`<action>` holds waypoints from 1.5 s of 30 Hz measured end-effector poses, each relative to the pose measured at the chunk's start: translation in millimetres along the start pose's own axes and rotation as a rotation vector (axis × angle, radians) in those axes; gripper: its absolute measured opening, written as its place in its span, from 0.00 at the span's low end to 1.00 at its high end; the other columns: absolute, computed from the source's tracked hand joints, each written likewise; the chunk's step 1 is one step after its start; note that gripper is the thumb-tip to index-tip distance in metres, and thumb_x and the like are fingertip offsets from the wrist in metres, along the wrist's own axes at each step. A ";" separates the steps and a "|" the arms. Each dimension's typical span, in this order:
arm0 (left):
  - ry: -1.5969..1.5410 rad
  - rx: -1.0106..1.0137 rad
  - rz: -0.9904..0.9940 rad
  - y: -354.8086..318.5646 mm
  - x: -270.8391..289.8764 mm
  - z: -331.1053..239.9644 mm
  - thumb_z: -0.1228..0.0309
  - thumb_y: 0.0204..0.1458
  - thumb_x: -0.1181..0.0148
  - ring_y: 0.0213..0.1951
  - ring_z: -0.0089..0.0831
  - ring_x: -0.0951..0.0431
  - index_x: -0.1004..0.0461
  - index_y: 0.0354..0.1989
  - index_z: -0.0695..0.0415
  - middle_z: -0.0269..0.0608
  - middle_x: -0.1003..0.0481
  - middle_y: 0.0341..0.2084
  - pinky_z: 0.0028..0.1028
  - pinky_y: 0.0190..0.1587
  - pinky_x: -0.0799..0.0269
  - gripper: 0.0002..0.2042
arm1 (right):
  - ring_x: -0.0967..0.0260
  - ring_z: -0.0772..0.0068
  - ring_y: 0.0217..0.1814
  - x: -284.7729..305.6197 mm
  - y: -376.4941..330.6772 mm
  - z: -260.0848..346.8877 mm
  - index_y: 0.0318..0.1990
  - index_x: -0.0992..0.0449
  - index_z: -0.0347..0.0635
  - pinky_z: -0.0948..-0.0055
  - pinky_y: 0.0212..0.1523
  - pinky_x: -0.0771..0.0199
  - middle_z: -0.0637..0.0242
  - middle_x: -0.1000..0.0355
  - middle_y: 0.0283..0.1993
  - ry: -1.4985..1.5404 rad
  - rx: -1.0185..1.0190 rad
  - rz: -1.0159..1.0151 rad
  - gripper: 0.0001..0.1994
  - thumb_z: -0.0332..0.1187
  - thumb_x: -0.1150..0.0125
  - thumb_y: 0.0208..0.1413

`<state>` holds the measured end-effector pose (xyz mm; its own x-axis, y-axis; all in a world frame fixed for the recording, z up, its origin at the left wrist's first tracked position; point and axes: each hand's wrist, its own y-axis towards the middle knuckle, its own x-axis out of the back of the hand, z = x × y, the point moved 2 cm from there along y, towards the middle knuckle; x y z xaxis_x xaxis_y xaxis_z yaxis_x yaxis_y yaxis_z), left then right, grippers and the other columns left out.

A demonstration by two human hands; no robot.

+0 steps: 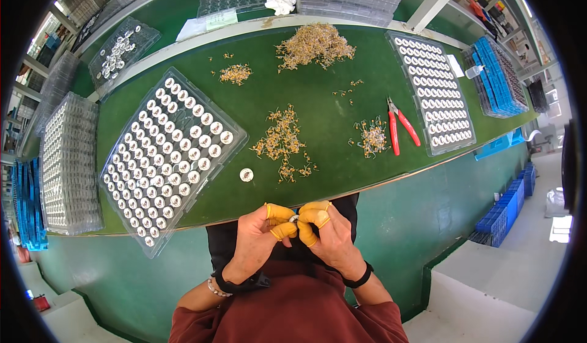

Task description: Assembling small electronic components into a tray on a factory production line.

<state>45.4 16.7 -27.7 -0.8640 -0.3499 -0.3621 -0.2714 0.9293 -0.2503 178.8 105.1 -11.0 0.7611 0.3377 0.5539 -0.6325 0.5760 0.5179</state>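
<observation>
In front of my body, just off the near table edge, my left hand [260,236] and my right hand [331,236] meet with yellow covers on the fingertips. Both pinch a small whitish round part [294,219], mostly hidden by the fingers. A similar white disc [246,175] with a dark centre lies alone on the green table. Beyond the hands sits a loose pile of small orange-and-silver wire-legged components [281,138]. To the left, a clear plastic tray [229,156] holds rows of the white discs, with some places vacant.
Red-handled cutters [394,132] lie beside a small heap of wire-legged pieces [373,136]. A larger heap [315,44] is at the back. Another disc-filled tray [422,104] stands right, near blue stacked trays [492,86]. Stacked clear trays [72,165] line the left end.
</observation>
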 end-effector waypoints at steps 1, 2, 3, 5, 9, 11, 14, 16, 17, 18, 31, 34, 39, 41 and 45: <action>0.022 -0.006 0.011 0.1 0.0 0.1 0.82 0.54 0.40 0.31 0.22 0.22 0.26 0.42 0.66 0.40 0.22 0.33 0.20 0.28 0.24 0.08 | 0.28 0.58 0.32 -0.2 0.1 -0.1 0.35 0.30 0.36 0.67 0.30 0.25 0.57 0.29 0.36 -0.010 0.005 0.014 0.11 0.18 0.35 0.45; 0.010 0.004 -0.004 0.2 -1.6 -1.0 0.82 0.53 0.39 0.30 0.22 0.23 0.26 0.42 0.65 0.39 0.22 0.32 0.20 0.28 0.25 0.08 | 0.28 0.58 0.32 0.1 0.2 -0.7 0.35 0.30 0.36 0.67 0.30 0.25 0.57 0.29 0.36 -0.010 0.004 0.014 0.11 0.18 0.35 0.45; 0.011 0.005 -0.004 -0.1 -2.6 -1.9 0.82 0.53 0.39 0.30 0.22 0.23 0.26 0.42 0.65 0.39 0.22 0.32 0.20 0.28 0.25 0.08 | 0.28 0.57 0.32 0.2 0.2 -1.6 0.36 0.30 0.37 0.67 0.31 0.25 0.57 0.29 0.36 0.067 -0.013 0.009 0.12 0.17 0.35 0.45; 0.160 -0.071 -0.023 0.3 -3.5 -4.7 0.81 0.52 0.37 0.29 0.24 0.22 0.25 0.38 0.66 0.39 0.23 0.32 0.20 0.27 0.25 0.07 | 0.28 0.56 0.33 0.6 0.6 -3.9 0.40 0.31 0.37 0.67 0.32 0.25 0.56 0.28 0.37 0.221 -0.045 0.001 0.15 0.16 0.36 0.46; 0.617 -0.410 -0.003 2.8 -2.2 -15.2 0.82 0.50 0.36 0.30 0.23 0.22 0.24 0.36 0.65 0.37 0.24 0.31 0.19 0.26 0.26 0.06 | 0.28 0.59 0.33 0.2 0.3 -8.8 0.43 0.32 0.38 0.68 0.33 0.25 0.56 0.28 0.37 0.318 -0.107 0.003 0.16 0.16 0.36 0.47; 0.558 -0.296 -0.021 6.6 0.5 -19.3 0.82 0.50 0.36 0.28 0.21 0.23 0.24 0.35 0.64 0.37 0.24 0.30 0.18 0.24 0.28 0.05 | 0.27 0.62 0.34 -1.8 2.6 -11.2 0.44 0.32 0.37 0.68 0.34 0.25 0.57 0.28 0.36 0.387 -0.264 0.041 0.17 0.17 0.35 0.47; 0.340 -0.086 -0.132 9.8 17.7 -31.7 0.83 0.48 0.35 0.25 0.17 0.28 0.23 0.37 0.63 0.34 0.25 0.28 0.18 0.24 0.32 0.08 | 0.27 0.63 0.33 1.0 20.6 -12.1 0.42 0.28 0.37 0.69 0.33 0.27 0.58 0.28 0.35 0.350 -0.330 0.024 0.14 0.18 0.34 0.48; 0.377 -0.135 -0.222 12.3 35.5 -49.3 0.83 0.49 0.36 0.21 0.14 0.30 0.23 0.37 0.63 0.33 0.25 0.27 0.16 0.20 0.37 0.07 | 0.29 0.57 0.34 -0.8 29.5 -19.9 0.38 0.26 0.37 0.66 0.34 0.29 0.57 0.29 0.35 0.136 -0.341 -0.052 0.10 0.19 0.35 0.48; 0.414 -0.123 -0.275 13.2 44.2 -58.3 0.83 0.50 0.37 0.20 0.14 0.31 0.23 0.37 0.63 0.34 0.25 0.26 0.16 0.19 0.38 0.06 | 0.30 0.53 0.36 1.2 30.6 -27.2 0.39 0.25 0.39 0.63 0.35 0.28 0.56 0.28 0.35 -0.021 -0.284 -0.048 0.11 0.23 0.33 0.48; 0.414 -0.087 -0.321 16.9 52.4 -70.6 0.83 0.51 0.38 0.17 0.15 0.32 0.23 0.36 0.63 0.36 0.24 0.24 0.16 0.18 0.38 0.05 | 0.30 0.52 0.36 1.1 30.0 -35.0 0.38 0.25 0.40 0.62 0.36 0.27 0.57 0.29 0.35 -0.186 -0.260 -0.043 0.10 0.26 0.33 0.48; 1.172 -0.319 -0.668 100.0 153.0 -142.8 0.77 0.46 0.34 0.26 0.35 0.20 0.22 0.32 0.64 0.48 0.21 0.24 0.33 0.30 0.27 0.06 | 0.29 0.46 0.31 4.3 51.4 -47.0 0.31 0.28 0.38 0.55 0.31 0.31 0.55 0.28 0.31 -0.423 -0.352 0.114 0.07 0.28 0.35 0.50; 1.319 -0.327 -0.692 116.0 168.7 -137.2 0.76 0.45 0.34 0.31 0.47 0.20 0.22 0.31 0.62 0.53 0.21 0.26 0.38 0.34 0.27 0.05 | 0.29 0.45 0.31 5.8 52.3 -45.5 0.31 0.28 0.37 0.54 0.31 0.32 0.54 0.27 0.31 -0.414 -0.368 0.096 0.06 0.27 0.36 0.51; 1.282 -0.339 -0.688 111.0 163.1 -141.0 0.76 0.46 0.35 0.30 0.48 0.20 0.22 0.31 0.61 0.52 0.22 0.24 0.39 0.34 0.27 0.05 | 0.31 0.66 0.24 11.3 40.6 -57.5 0.34 0.28 0.33 0.68 0.27 0.32 0.59 0.28 0.27 -0.077 -0.448 -0.013 0.04 0.22 0.39 0.52; 1.221 -0.295 -0.643 102.7 152.5 -144.0 0.76 0.46 0.35 0.28 0.48 0.20 0.21 0.32 0.61 0.51 0.22 0.23 0.39 0.33 0.28 0.05 | 0.35 0.79 0.24 18.7 39.5 -54.8 0.35 0.28 0.32 0.76 0.27 0.33 0.65 0.29 0.25 -0.007 -0.511 -0.007 0.04 0.19 0.40 0.52; 1.396 -0.351 -0.622 100.8 151.0 -140.3 0.77 0.45 0.34 0.24 0.41 0.21 0.21 0.37 0.61 0.50 0.23 0.21 0.35 0.29 0.29 0.09 | 0.35 0.84 0.26 22.8 32.5 -57.4 0.35 0.28 0.34 0.81 0.30 0.31 0.71 0.29 0.26 0.126 -0.596 -0.045 0.04 0.19 0.40 0.52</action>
<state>-171.9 74.1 18.4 -0.2242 -0.4772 0.8497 -0.6307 0.7357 0.2468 183.9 174.3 -19.0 0.8193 0.3680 0.4397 -0.4375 0.8969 0.0643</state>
